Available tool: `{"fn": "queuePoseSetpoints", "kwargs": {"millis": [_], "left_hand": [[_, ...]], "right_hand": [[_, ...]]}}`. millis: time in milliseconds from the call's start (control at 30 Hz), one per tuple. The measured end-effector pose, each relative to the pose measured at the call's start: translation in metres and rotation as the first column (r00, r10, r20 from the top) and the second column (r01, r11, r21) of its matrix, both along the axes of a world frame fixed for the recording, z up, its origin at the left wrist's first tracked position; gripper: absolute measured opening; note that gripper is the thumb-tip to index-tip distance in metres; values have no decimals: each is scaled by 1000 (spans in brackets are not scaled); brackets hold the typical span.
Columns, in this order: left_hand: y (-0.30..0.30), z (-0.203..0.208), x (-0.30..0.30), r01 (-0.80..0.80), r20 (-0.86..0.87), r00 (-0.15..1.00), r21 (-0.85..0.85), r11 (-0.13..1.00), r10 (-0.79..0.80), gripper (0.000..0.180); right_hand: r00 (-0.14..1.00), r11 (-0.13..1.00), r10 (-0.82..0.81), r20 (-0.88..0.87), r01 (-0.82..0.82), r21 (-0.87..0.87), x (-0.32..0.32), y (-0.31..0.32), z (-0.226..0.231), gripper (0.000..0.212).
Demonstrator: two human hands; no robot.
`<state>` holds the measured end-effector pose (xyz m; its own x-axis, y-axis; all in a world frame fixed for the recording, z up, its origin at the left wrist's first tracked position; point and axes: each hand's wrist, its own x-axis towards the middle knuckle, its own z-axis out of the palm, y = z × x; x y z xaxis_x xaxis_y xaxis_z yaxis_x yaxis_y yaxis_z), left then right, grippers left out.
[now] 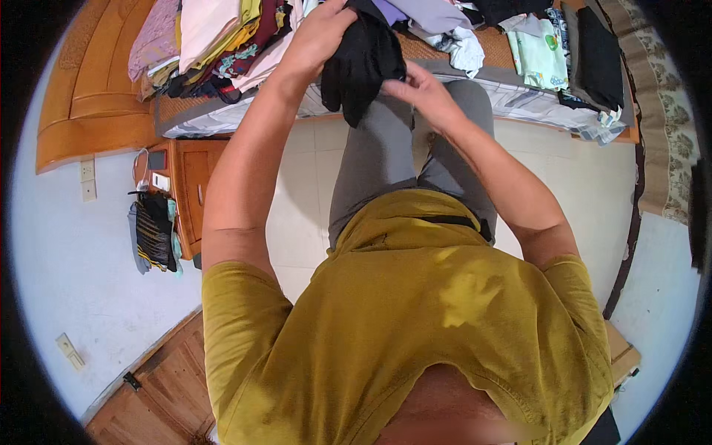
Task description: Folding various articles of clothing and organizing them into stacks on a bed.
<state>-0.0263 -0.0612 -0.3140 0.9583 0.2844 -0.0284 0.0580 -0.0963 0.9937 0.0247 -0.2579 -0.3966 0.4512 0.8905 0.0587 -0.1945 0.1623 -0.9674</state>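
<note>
A piece of black clothing (363,63) hangs bunched in front of my knees, at the near edge of the bed. My left hand (325,33) grips its upper left part, the fingertips partly lost behind the cloth. At its lower right edge my right hand (426,95) pinches the fabric between thumb and fingers. The folds hide what kind of garment it is. Just beyond lie a grey-lilac cloth (437,16) and a crumpled white cloth (466,50).
Folded clothes in many colours (215,37) are piled on the bed's left side. Farther right lie a pale green printed garment (540,55) and black folded clothes (599,63). A wooden nightstand (194,193) stands at left, with clothes (154,230) hanging beside it.
</note>
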Motion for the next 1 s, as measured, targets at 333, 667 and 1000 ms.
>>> {"fn": "queuePoseSetpoints", "kwargs": {"millis": [333,667,1000], "left_hand": [[54,18,23,-102,107,989,38,994,97,34],[47,-73,-72,112,-188,979,182,977,-77,41],[-26,-149,-179,100,-308,936,-227,969,-169,33]], "right_hand": [[956,940,-223,188,262,-217,74,29,92,36],[487,975,-108,867,220,-2,19,-19,-11,41],[693,828,484,535,-164,-536,-48,-64,-39,43]]}}
